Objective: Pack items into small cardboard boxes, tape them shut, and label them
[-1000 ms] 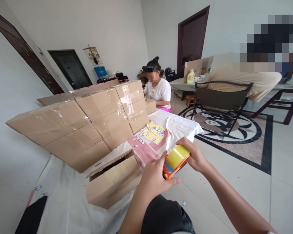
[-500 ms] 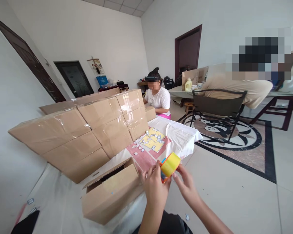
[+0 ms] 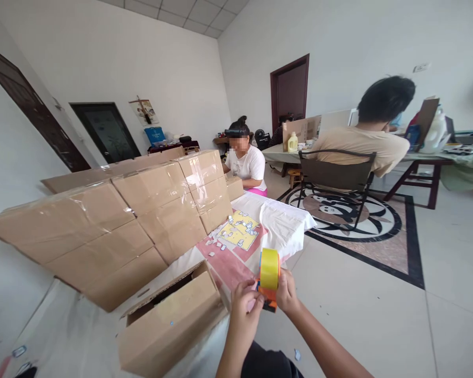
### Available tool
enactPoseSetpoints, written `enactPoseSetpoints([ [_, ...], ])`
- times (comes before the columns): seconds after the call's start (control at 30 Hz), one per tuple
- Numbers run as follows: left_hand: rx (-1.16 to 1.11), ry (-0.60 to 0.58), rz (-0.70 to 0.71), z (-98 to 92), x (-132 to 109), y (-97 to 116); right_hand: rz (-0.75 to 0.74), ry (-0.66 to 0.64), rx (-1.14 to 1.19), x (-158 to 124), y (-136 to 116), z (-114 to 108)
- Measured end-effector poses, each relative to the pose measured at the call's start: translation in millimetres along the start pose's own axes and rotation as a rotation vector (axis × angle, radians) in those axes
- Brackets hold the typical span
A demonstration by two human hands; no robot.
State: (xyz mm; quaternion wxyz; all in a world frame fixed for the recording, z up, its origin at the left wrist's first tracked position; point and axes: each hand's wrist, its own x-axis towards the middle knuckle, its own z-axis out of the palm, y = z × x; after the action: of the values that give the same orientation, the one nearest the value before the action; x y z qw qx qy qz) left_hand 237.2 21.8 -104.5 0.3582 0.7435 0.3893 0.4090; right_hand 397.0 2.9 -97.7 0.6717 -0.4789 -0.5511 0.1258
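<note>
Both my hands hold an orange tape dispenser (image 3: pixel 268 301) with a yellow tape roll (image 3: pixel 269 269) standing upright on it. My left hand (image 3: pixel 244 304) grips the dispenser's left side with curled fingers. My right hand (image 3: pixel 287 291) clasps its right side, fingers closed. Just left of my hands an open brown cardboard box (image 3: pixel 169 323) lies on the white-covered table (image 3: pixel 82 336), its flap raised.
A stack of taped cardboard boxes (image 3: pixel 134 210) lines the table's left side. Small white pieces lie on a yellow and pink sheet (image 3: pixel 238 236). A seated person in a white shirt (image 3: pixel 246 163) is beyond it. Another person (image 3: pixel 366 142) sits in a chair at a far table.
The tape roll has turned from tilted to upright, and both hands have drawn closer together on the dispenser. The view has lifted and shifted left.
</note>
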Motion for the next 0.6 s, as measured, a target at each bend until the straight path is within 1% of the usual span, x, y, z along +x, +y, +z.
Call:
enactPoseSetpoints([
  [0.07,-0.055,0.022,-0.021,3.6,-0.6,6.3,0.011,0.070,-0.034,1.9,3.7,3.4],
  [0.17,-0.087,0.007,-0.061,6.6,-3.3,20.7,0.021,0.110,-0.051,7.8,7.3,6.4],
  [0.27,-0.104,-0.042,-0.110,3.7,-6.2,33.5,0.062,0.139,-0.035,22.0,6.6,8.1],
  [0.33,-0.100,-0.053,-0.126,-1.7,-7.3,39.4,0.120,0.181,-0.005,36.6,3.4,10.6],
  [0.47,-0.069,-0.006,-0.154,-16.0,-6.8,42.7,0.287,0.315,0.160,65.7,-7.7,22.7],
  [0.53,-0.043,0.042,-0.175,-22.6,-6.1,41.2,0.342,0.332,0.272,73.5,-15.4,30.6],
  [0.6,-0.019,0.085,-0.193,-28.1,-6.2,39.8,0.390,0.341,0.390,75.3,-23.7,37.3],
])
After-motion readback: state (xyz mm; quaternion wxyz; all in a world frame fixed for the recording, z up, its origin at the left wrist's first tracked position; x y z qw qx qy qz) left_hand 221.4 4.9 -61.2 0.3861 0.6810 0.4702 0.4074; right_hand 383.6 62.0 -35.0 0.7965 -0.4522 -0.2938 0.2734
